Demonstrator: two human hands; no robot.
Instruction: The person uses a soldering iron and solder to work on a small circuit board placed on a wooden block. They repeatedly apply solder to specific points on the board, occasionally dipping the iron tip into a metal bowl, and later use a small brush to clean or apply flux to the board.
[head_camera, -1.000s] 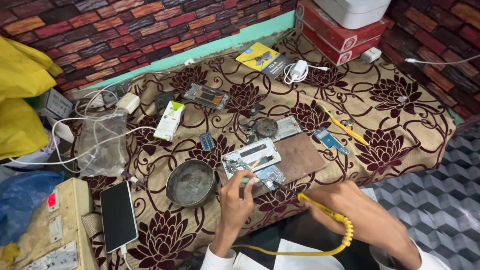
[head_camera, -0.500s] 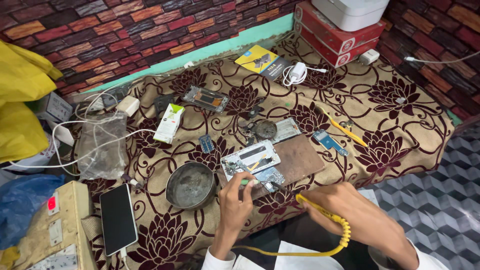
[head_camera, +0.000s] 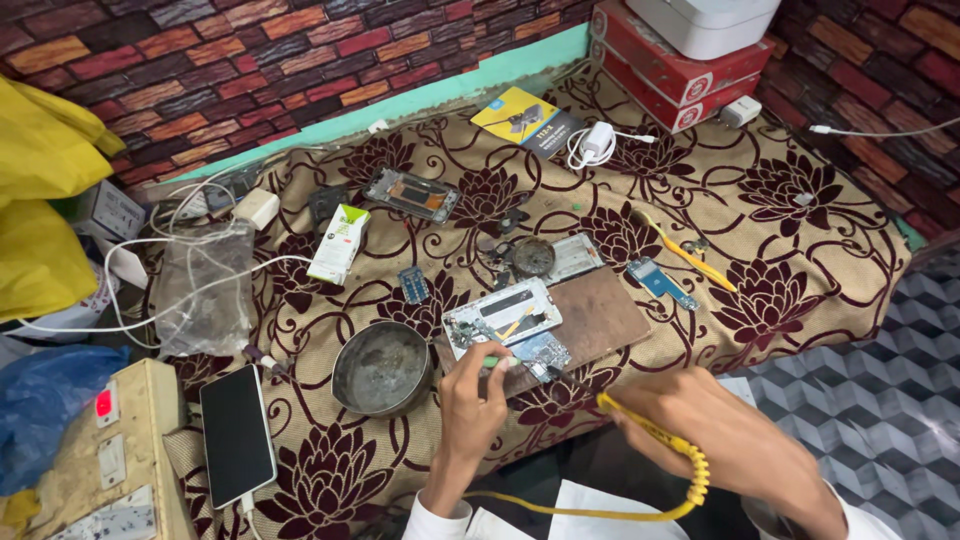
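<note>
An opened phone body (head_camera: 503, 314) with its circuit board showing lies on a brown wooden board (head_camera: 600, 312). My left hand (head_camera: 476, 396) rests at the board's near edge, fingers pinched on a small green-tipped tool that touches the phone's lower end. My right hand (head_camera: 700, 425) is lower right, closed around a soldering iron whose tip points toward the phone; its yellow coiled cord (head_camera: 672, 470) loops over my wrist.
A round metal bowl (head_camera: 383, 368) sits left of the board. A black-screened phone (head_camera: 237, 434) charges at lower left beside a socket box (head_camera: 110, 460). Phone parts, a yellow-handled tool (head_camera: 690, 256), chargers and red boxes (head_camera: 668, 68) lie about the flowered cloth.
The view has shifted slightly. My left hand has moved a little closer onto the phone's lower end; my right hand stays with the iron.
</note>
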